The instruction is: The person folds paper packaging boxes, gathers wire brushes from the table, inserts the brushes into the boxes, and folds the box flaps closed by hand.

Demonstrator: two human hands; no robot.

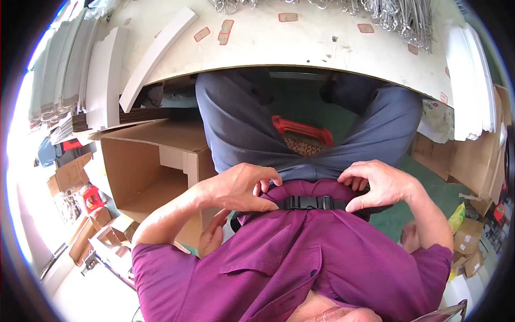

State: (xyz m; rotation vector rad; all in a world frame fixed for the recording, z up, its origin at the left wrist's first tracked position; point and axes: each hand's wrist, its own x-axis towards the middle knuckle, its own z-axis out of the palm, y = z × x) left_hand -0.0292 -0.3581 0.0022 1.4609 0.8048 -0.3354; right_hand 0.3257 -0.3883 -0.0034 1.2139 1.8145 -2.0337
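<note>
My left hand [244,188] rests at the left side of a black belt buckle [308,203], its thumb on the strap and its fingers curved, apart from the thumb. My right hand [378,185] mirrors it on the right, fingers bent over the shirt's lower edge, thumb near the strap. Neither hand visibly grips anything. The black strap crosses the purple shirt [268,247] at the waist, with the buckle fastened. Below my left forearm, part of another person's hand [212,234] shows; a skin-coloured shape by my right forearm is unclear.
A pale table [257,48] bears metal hooks [402,21], red-edged labels and a white strip [158,59]. White strips are stacked at both sides. An open cardboard box [150,172] stands at left, and a red stool [303,130] shows between grey-trousered legs.
</note>
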